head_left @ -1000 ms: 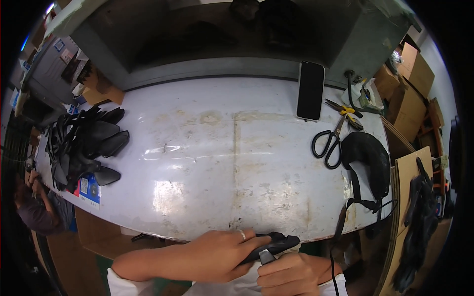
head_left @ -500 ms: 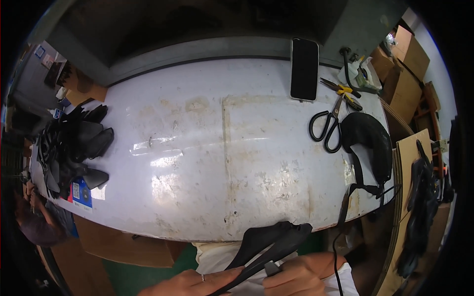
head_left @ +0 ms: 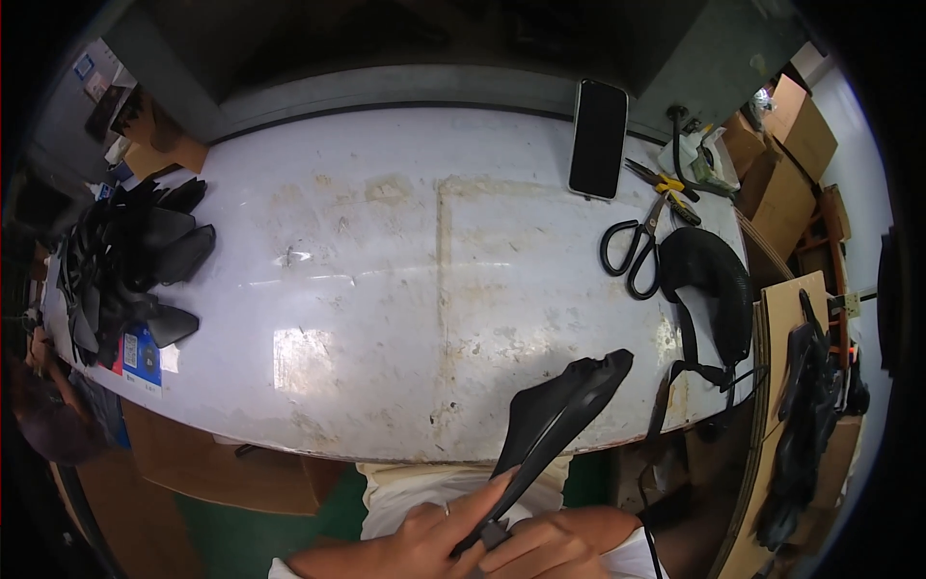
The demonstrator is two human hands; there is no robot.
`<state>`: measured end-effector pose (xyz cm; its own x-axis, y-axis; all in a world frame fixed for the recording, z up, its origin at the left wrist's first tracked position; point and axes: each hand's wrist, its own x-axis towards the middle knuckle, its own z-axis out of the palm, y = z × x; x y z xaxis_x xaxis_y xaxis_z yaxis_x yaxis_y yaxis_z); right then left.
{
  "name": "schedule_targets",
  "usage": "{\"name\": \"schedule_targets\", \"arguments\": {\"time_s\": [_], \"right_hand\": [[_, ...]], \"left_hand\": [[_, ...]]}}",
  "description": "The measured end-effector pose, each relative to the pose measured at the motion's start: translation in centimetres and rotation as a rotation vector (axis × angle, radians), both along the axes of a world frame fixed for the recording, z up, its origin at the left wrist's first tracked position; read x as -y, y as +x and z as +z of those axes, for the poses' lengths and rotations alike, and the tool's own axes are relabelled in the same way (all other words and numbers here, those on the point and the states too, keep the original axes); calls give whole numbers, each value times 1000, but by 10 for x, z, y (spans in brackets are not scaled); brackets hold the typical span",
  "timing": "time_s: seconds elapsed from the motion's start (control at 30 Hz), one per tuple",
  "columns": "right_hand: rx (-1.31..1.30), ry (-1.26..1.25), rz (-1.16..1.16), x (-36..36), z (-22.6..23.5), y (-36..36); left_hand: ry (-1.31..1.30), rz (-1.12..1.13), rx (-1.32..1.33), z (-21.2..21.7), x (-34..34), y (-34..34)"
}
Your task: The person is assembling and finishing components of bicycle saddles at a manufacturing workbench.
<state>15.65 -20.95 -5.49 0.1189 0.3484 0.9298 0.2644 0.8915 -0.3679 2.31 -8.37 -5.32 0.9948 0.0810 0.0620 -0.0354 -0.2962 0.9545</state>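
Observation:
At the table's front edge my left hand [head_left: 424, 540], with a ring on one finger, is closed on a long, flexible black piece [head_left: 555, 420]. The piece is folded into two layers and slants up to the right over the tabletop. My right hand [head_left: 548, 548] is closed beside its lower end, around a small grey block-like thing [head_left: 495, 534] that touches or nearly touches the piece. What kind of thing the grey block is, I cannot make out. A curved black padded item [head_left: 719, 289] with a strap lies at the right of the table.
Scissors [head_left: 637, 253], yellow-handled pliers [head_left: 669, 183] and a phone [head_left: 599, 140] are at the back right of the white table [head_left: 376, 241]. A pile of black pieces [head_left: 159, 246] lies at the left. Cardboard boxes [head_left: 786, 169] stand right. Another person [head_left: 58, 415] is at far left.
The black piece has risen and swung further over the tabletop, its far end now higher and to the right. Both hands stay on their things, and the view has shifted slightly.

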Motion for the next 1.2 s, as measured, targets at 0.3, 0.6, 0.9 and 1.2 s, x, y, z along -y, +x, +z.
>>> {"name": "schedule_targets", "arguments": {"time_s": [0.3, 0.6, 0.9, 1.2], "right_hand": [[21, -47, 70, 5, -2, -9], [-194, -210, 245, 13, 6, 33], [0, -81, 73, 19, 26, 70], [366, -128, -129, 36, 26, 65]], "left_hand": [[-150, 34, 89, -13, 11, 27], [-255, 2, -29, -6, -1, 12], [-151, -166, -4, -7, -33, -1], [-471, -350, -23, -12, -29, 7]]}}
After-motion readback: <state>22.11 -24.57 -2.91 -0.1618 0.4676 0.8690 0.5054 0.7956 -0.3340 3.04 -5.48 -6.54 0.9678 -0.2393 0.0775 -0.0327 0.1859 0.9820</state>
